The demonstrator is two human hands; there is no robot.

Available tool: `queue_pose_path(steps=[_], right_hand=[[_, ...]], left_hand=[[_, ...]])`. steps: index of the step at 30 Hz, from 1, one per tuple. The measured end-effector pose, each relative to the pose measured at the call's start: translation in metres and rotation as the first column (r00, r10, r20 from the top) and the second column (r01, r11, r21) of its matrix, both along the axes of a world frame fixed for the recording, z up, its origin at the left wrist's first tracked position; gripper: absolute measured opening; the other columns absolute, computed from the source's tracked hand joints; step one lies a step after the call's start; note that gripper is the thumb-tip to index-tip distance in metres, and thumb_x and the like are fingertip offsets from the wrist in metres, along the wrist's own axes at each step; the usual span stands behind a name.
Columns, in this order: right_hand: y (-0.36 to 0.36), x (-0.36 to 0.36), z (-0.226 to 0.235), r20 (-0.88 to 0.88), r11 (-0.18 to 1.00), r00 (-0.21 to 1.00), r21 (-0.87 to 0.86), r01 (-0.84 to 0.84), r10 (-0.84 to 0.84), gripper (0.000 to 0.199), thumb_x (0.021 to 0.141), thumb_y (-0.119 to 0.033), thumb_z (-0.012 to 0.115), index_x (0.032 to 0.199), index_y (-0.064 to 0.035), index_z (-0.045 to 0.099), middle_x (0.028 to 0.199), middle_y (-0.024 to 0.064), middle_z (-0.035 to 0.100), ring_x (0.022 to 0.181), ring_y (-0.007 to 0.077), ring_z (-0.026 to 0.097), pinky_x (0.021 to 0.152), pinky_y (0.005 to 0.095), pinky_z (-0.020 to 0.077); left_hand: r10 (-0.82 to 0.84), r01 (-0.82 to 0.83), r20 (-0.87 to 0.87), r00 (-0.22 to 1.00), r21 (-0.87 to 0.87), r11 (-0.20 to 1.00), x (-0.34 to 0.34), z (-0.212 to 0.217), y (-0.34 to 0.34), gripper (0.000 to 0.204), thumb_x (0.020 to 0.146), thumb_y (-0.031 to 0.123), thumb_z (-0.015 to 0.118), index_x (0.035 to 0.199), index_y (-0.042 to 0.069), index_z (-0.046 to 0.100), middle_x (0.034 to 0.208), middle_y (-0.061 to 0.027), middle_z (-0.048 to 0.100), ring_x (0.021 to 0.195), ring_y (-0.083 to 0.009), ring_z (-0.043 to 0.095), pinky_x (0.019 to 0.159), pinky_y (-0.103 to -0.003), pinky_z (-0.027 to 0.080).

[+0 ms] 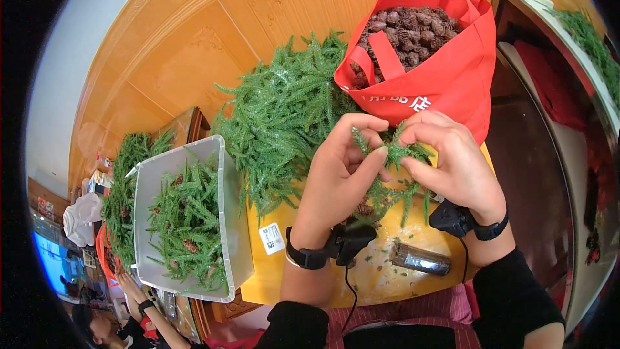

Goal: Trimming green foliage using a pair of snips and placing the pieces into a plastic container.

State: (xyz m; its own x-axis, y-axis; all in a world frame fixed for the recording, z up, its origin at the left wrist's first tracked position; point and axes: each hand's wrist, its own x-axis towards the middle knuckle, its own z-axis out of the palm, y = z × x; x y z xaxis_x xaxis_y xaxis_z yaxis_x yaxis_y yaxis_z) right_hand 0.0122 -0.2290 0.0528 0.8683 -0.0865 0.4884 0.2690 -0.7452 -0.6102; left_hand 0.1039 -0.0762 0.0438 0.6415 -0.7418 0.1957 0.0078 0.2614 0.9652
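Between my hands is a green artificial pine sprig (402,152), its needled tips fanning out above the yellow table. My left hand (345,171) pinches it with thumb and forefinger. From the other side, the curled fingers and thumb of my right hand (455,158) grip its right part. More green tips hang below my fingers, and a brown pine cone (365,209) shows beneath my left hand, partly hidden. Nearer to me lies a dark cylindrical bundle (420,259) with a shiny wrap. Green bits are scattered around it on the yellow tabletop (381,281).
A large heap of green sprigs (284,113) rests at the back. Behind my right hand stands a red bag (445,81) of pine cones (413,33). On the left, a clear plastic bin (226,220) holds sprigs with cones. Another person's hands (132,289) show at lower left.
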Motion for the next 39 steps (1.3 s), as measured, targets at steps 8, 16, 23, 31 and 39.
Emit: queue_pose_path(steps=[8,16,23,31,39], right_hand=[[-0.001,-0.002,0.002,-0.106,0.997,0.992,0.034,0.073,-0.069,0.013,0.07,-0.005,0.059,0.078,0.0038,0.057,0.077,0.0147,0.057,0.073,0.0299,0.059,0.066,0.0329,0.0451],[-0.004,-0.004,0.005,-0.123,0.998,0.99,0.007,0.065,-0.064,0.012,0.07,-0.005,0.057,0.079,0.0029,0.056,0.077,0.0146,0.057,0.073,0.0303,0.058,0.066,0.0324,0.0454],[-0.001,-0.002,0.004,-0.128,0.983,0.991,0.184,-0.009,0.033,0.023,0.071,0.001,0.056,0.094,0.0015,0.053,0.08,0.0092,0.06,0.077,0.0187,0.062,0.069,0.0286,0.0479],[0.0,0.001,-0.003,-0.097,0.972,0.991,0.223,-0.07,0.093,0.023,0.074,-0.003,0.055,0.097,-0.0032,0.049,0.075,0.0129,0.061,0.074,0.0319,0.062,0.063,0.0369,0.047],[0.001,-0.006,0.009,-0.18,0.967,0.976,0.243,-0.079,0.125,0.023,0.075,0.003,0.052,0.098,0.0012,0.052,0.08,0.0076,0.059,0.076,0.0147,0.06,0.069,0.0267,0.0467]], left_hand=[[0.154,-0.288,0.794,0.589,0.028,0.957,-0.001,-0.005,-0.005,0.029,0.068,-0.008,0.064,0.094,0.006,0.062,0.096,-0.0044,0.053,0.072,-0.0095,0.055,0.052,-0.02,0.043],[0.227,-0.312,0.879,0.419,-0.096,0.945,0.002,-0.005,-0.004,0.027,0.07,-0.006,0.064,0.094,0.005,0.066,0.083,-0.0088,0.062,0.07,-0.0189,0.062,0.059,-0.026,0.049],[0.198,-0.286,0.488,0.85,0.111,0.952,0.005,-0.004,0.002,0.015,0.077,-0.003,0.062,0.092,0.001,0.064,0.075,-0.0016,0.061,0.063,-0.0059,0.056,0.053,-0.018,0.042],[0.036,-0.067,0.152,0.988,0.204,0.977,0.012,-0.002,0.005,0.01,0.083,0.003,0.059,0.092,0.002,0.06,0.073,0.0044,0.055,0.054,0.001,0.045,0.047,-0.014,0.035],[-0.062,0.044,0.087,0.994,0.191,0.981,0.016,-0.004,0.007,0.012,0.085,0.005,0.056,0.097,0.003,0.055,0.082,0.0039,0.057,0.062,0.0013,0.05,0.05,-0.014,0.039]])
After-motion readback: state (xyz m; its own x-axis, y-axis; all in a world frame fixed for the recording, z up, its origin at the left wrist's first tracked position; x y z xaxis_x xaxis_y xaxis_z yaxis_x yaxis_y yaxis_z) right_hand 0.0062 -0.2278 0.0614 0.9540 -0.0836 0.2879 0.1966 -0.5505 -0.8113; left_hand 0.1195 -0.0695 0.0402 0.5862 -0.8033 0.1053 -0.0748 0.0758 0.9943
